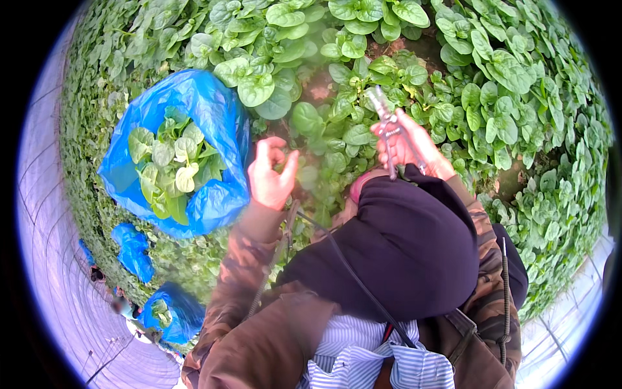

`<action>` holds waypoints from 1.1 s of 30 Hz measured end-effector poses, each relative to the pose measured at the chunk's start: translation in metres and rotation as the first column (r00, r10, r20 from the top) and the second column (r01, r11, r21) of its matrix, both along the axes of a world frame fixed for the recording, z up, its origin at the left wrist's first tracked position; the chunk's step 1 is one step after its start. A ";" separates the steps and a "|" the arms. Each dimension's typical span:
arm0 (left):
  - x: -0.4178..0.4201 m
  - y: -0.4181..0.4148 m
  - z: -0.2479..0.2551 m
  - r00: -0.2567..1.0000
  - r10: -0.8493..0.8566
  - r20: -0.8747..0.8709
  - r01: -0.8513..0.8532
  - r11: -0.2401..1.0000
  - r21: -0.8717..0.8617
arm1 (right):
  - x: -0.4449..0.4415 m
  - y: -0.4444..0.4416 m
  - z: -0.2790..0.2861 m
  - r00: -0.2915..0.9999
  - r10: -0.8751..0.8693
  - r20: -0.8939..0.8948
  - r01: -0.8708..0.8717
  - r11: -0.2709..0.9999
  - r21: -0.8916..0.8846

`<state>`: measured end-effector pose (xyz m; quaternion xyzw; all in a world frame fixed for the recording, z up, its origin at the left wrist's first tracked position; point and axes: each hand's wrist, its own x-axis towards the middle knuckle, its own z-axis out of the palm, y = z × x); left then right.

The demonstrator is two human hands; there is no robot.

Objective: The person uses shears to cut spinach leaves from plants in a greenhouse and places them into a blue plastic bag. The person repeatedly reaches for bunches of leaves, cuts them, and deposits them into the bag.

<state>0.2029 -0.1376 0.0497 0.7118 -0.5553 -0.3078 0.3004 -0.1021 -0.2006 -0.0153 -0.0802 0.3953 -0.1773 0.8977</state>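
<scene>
My right hand [403, 141] is closed around the handles of hand pruners [390, 127], whose metal blades point up and away over leafy green plants [357, 133]. To the left, my left hand [273, 172] holds nothing, with its fingers curled and the thumb apart. Just beyond that hand stands a blue plastic bag [226, 116], its mouth wide, with cut leafy greens [170, 160] inside. The bag's lower part is hidden by its folds and the plants around it.
More blue bags [133, 253] lie among the plants at lower left, one holding greens [162, 312]. Another person [124, 307] is near them, small and blurred. Bare soil [318, 87] shows between plants. Plastic greenhouse sheeting [41, 160] borders the bed. My knee [403, 243] is bent below the pruners.
</scene>
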 end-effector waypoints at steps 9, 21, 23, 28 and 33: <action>-0.024 -0.052 -0.039 0.657 -0.545 0.521 0.502 0.832 0.236 | -0.036 0.000 0.088 0.856 -0.370 -0.362 0.230 0.898 -0.375; -0.026 -0.057 0.034 0.868 -0.390 0.306 0.437 0.894 -0.099 | -0.139 0.063 0.206 0.687 -0.723 -0.071 0.527 0.563 -0.636; -0.007 -0.043 0.082 0.948 -0.164 0.273 0.292 0.791 -0.537 | -0.142 0.067 0.216 0.690 -0.723 -0.036 0.530 0.538 -0.656; 0.088 -0.001 0.165 0.787 0.405 0.465 0.102 0.659 -0.745 | -0.149 0.086 0.223 0.693 -0.718 0.069 0.561 0.476 -0.678; 0.228 0.031 0.086 0.598 0.034 0.801 -0.087 0.996 0.023 | -0.156 0.103 0.209 0.578 -0.813 0.071 0.661 0.416 -0.625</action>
